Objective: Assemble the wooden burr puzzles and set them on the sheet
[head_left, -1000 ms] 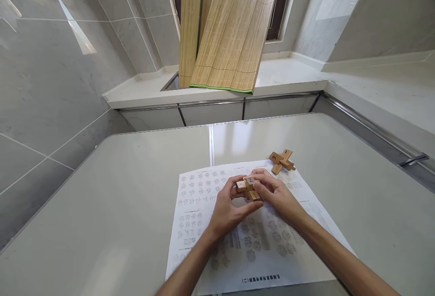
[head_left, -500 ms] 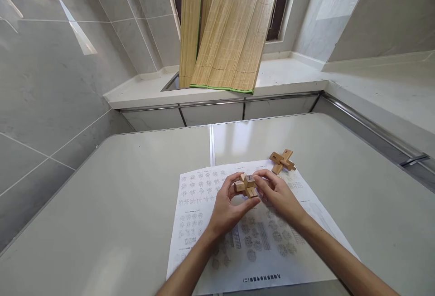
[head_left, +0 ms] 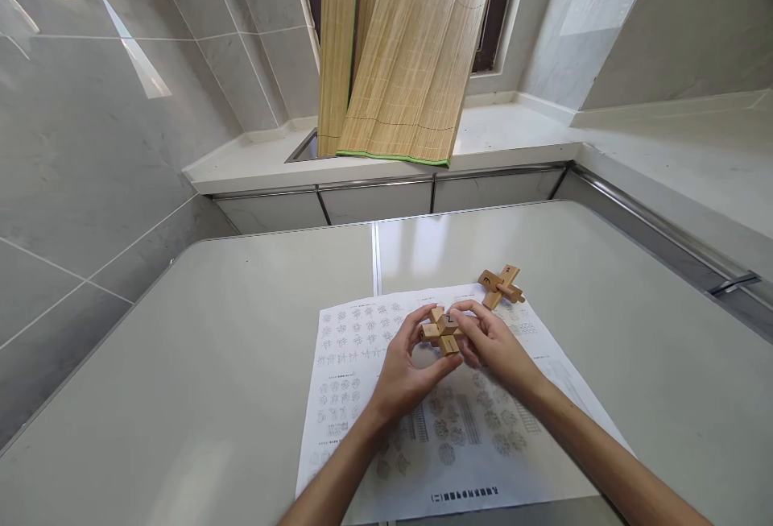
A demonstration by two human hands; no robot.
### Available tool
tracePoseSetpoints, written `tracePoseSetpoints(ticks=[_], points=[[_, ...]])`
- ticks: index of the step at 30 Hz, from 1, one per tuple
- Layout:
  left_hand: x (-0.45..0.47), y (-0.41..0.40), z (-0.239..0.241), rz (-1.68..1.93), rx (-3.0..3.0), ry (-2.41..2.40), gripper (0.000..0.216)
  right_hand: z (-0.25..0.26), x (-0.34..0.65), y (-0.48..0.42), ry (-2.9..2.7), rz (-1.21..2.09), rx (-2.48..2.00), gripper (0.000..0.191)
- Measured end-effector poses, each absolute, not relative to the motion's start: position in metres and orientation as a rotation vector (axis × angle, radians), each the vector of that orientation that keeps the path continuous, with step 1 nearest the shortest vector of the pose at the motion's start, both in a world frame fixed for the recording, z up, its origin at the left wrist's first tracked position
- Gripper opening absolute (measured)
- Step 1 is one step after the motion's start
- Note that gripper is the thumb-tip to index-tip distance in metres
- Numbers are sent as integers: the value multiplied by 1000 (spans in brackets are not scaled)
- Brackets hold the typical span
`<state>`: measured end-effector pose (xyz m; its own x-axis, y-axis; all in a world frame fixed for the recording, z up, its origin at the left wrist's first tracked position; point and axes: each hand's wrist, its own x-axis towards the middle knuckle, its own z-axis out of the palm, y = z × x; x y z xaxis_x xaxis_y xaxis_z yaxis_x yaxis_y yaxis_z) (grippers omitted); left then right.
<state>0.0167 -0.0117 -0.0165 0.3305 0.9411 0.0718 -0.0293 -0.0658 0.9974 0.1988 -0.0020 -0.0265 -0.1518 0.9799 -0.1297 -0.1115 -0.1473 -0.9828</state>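
Both hands hold a small wooden burr puzzle (head_left: 448,325) of interlocking blocks, with a dark number on its top face, above a printed sheet. My left hand (head_left: 406,365) grips it from the left, thumb along the near side and fingers behind. On the right, my right hand (head_left: 492,342) pinches it, index finger by the numbered block; its lower fingers are partly hidden. The printed sheet (head_left: 350,461) carries rows of puzzle diagrams and lies under both hands. A second wooden puzzle (head_left: 501,286), cross-shaped and marked with numbers, rests at the sheet's far right edge.
The pale table (head_left: 211,365) spreads out around the sheet, with a seam (head_left: 376,256) running away from me. Behind it is a white ledge (head_left: 513,127) with metal rails below. A bamboo mat (head_left: 411,67) hangs in front of the window. Tiled walls stand at both sides.
The held puzzle has tilted slightly, showing more of its near end block and less of the top face. Both hands keep nearly the same place; the other puzzle stays put.
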Motion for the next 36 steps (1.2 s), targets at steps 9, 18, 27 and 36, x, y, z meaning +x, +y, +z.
tracePoseSetpoints(ticks=[9, 18, 27, 36], points=[[18, -12, -16, 1025, 1322, 971, 68, -26, 202, -2, -1098, 1548, -1090, 39], [21, -12, -21, 1095, 1342, 1041, 59, -37, 205, 4, -946, 1248, -1189, 43], [21, -13, -21, 1100, 1360, 1039, 49, -38, 207, 3, -990, 1101, -1327, 53], [21, -13, -20, 1067, 1382, 1067, 42, -36, 203, 3, -901, 1063, -1327, 64]])
